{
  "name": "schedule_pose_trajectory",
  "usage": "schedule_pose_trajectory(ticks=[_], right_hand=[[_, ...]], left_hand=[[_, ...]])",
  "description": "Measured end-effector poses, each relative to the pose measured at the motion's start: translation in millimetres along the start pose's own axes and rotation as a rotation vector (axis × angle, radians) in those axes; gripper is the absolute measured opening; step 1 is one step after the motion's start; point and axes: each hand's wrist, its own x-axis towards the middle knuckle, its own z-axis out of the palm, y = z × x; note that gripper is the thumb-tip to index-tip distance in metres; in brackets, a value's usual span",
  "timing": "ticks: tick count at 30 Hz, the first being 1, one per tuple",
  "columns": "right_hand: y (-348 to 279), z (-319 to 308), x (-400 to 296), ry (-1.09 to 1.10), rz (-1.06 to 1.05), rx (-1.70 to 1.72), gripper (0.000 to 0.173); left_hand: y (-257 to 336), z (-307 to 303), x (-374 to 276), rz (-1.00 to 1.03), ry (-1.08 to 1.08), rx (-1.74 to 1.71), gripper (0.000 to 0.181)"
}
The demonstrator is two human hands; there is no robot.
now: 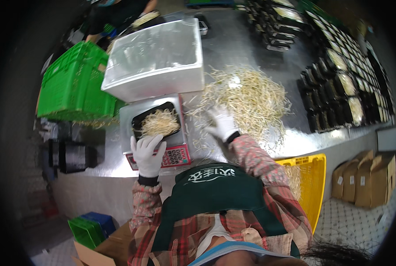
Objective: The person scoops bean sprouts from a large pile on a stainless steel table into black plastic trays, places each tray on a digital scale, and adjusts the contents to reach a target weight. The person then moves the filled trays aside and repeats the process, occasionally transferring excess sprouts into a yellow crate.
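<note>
My left hand (148, 154), in a white glove, is over the near edge of a black plastic tray (136, 122). Its fingers are spread and the fingertips reach the tray's rim. A mound of bean sprouts (161, 122) fills the tray, which sits tilted on the metal pan of a digital scale (126, 114) with a red keypad panel. My right hand (223, 124), also gloved and slightly blurred, is spread at the left edge of a large loose pile of sprouts (254, 96). Nothing shows in its grasp.
Behind the scale stands a white foam box (158, 81), with a green crate (74, 86) to its left. Black trays (73, 156) are stacked at left. Packed trays (337, 96) line the right. A yellow basket (312, 189) is by my right arm. Another person (118, 16) is across the table.
</note>
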Motion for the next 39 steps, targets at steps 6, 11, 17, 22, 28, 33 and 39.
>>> schedule_pose_trajectory(ticks=[6, 11, 17, 22, 28, 33, 39], right_hand=[[7.8, 20.4, 0.5, -0.079, -0.255, -0.063, 0.081], [118.9, -64.3, -45.9, 0.146, 0.099, -0.106, 0.061], [118.0, -61.7, -106.0, -0.163, 0.071, -0.12, 0.11], [157.7, -99.4, -42.2, 0.003, 0.462, -0.06, 0.117], [206.6, -102.7, -5.0, 0.087, 0.498, 0.553, 0.056], [195.3, -162.3, -6.3, 0.184, 0.357, 1.138, 0.036], [218.2, -157.1, -5.0, 0.257, 0.481, 0.442, 0.028]], left_hand=[[91.9, 34.0, 33.4, 0.052, -0.253, -0.654, 0.055], [115.0, 118.7, 34.0, 0.106, -0.583, -0.724, 0.094], [130.6, 238.8, 59.6, 0.306, -0.852, 0.01, 0.136], [156.8, 305.2, 143.9, 0.337, -0.796, -0.006, 0.143], [163.2, 335.5, 183.7, 0.117, -0.681, -0.47, 0.045], [160.2, 267.2, 205.9, -0.014, -0.734, -0.98, 0.047], [124.5, 337.3, 218.3, 0.23, -0.731, -0.704, 0.044]])
